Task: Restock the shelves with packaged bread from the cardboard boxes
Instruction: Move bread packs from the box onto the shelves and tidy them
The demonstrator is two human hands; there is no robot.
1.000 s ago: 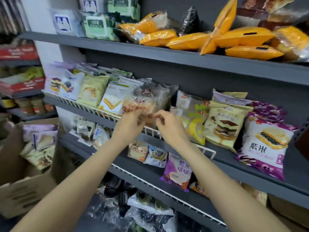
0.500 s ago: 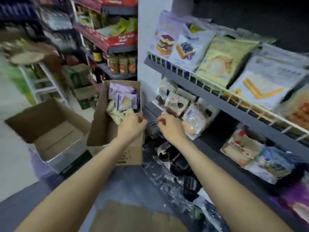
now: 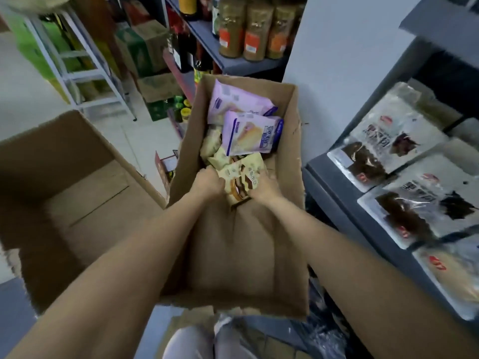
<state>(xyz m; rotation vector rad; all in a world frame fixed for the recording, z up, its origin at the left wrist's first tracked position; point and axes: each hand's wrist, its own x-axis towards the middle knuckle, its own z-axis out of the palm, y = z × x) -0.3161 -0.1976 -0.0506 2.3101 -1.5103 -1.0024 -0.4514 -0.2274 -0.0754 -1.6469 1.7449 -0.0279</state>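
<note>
Bread packet [image 3: 239, 183], cream wrapper, mid-frame in our cardboard box [image 3: 290, 141] | our left hand [image 3: 208, 183] grips its left edge | our right hand [image 3: 264, 186] grips its right edge | purple packets [image 3: 252, 133] just above.

No text fully legible, cream bread packet [image 3: 242, 181] shows blurred Chinese characters, purple packet [image 3: 252, 134] has unreadable white lettering, clear shelf packets [image 3: 388, 141] carry large dark Chinese characters and red logos, jar labels [image 3: 252, 41] too blurred to read
</note>
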